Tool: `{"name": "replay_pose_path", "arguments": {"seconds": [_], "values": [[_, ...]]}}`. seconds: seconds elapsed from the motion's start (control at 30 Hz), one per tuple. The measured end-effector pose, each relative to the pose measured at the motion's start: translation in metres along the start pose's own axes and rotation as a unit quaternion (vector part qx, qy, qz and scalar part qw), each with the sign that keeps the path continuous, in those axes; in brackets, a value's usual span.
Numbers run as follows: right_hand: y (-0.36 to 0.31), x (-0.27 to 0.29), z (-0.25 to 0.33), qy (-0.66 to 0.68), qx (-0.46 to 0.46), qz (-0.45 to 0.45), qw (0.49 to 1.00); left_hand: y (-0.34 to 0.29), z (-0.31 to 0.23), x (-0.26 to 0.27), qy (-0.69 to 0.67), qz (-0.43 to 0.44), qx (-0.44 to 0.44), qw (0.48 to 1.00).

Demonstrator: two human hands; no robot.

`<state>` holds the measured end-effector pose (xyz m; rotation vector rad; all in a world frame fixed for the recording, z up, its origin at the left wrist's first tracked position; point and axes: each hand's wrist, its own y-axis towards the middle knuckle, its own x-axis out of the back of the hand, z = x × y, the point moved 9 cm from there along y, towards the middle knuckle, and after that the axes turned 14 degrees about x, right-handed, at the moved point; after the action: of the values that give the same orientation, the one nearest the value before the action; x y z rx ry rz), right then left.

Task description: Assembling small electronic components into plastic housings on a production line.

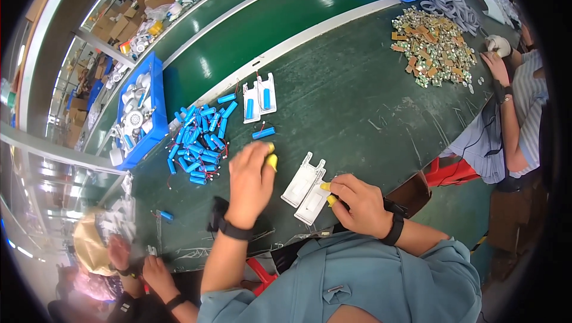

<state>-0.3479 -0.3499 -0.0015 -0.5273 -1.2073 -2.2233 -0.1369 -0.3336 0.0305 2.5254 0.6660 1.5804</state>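
Nearest the head camera is your blue-green shirt [381, 275], with your forearms reaching out over the dark table [351, 102]. Your left hand [250, 174] hovers, slightly blurred, between the battery pile and the nearer white case; its fingers are loosely bent, yellow-covered thumb and forefinger a little apart, with nothing visible between them. Your right hand [360, 207] has its yellow-covered thumb and forefinger at the right edge of the nearer white case [302, 181], slightly parted; you can't tell from here whether they pinch it. That case lies on the table in front of you, two shallow halves side by side.

Farther off sits another white case [258, 100] with two blue batteries in it, one per half. A loose blue battery [263, 133] lies just on your side of it. Left of that is the battery pile [199, 144], beside a blue bin [159, 99] of white parts. To your far right, a heap of small circuit boards [432, 49] lies near grey straps [450, 8] and a co-worker's hand [496, 67].
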Motion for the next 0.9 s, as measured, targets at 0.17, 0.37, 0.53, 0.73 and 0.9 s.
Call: {"name": "replay_pose_path", "arguments": {"seconds": [0.17,0.37,0.53,0.73,0.9], "values": [[0.001,0.000,0.001,0.014,-0.003,-0.005,1.000,0.031,0.033,-0.026,0.083,0.000,-0.005,0.997],[-0.009,0.006,-0.015,0.172,-0.123,-0.002,0.977,0.007,0.028,-0.016,0.081,0.081,0.052,0.992],[0.011,0.022,0.011,0.241,-0.064,-0.024,0.968,-0.051,0.008,0.000,-0.476,0.187,0.242,0.825],[0.009,-0.014,0.013,0.510,-0.191,0.002,0.838,-0.082,-0.031,-0.012,-0.546,0.192,0.196,0.792],[-0.013,-0.020,0.001,0.475,-0.214,0.001,0.854,-0.099,-0.017,-0.022,-0.581,0.210,0.246,0.747]]}}
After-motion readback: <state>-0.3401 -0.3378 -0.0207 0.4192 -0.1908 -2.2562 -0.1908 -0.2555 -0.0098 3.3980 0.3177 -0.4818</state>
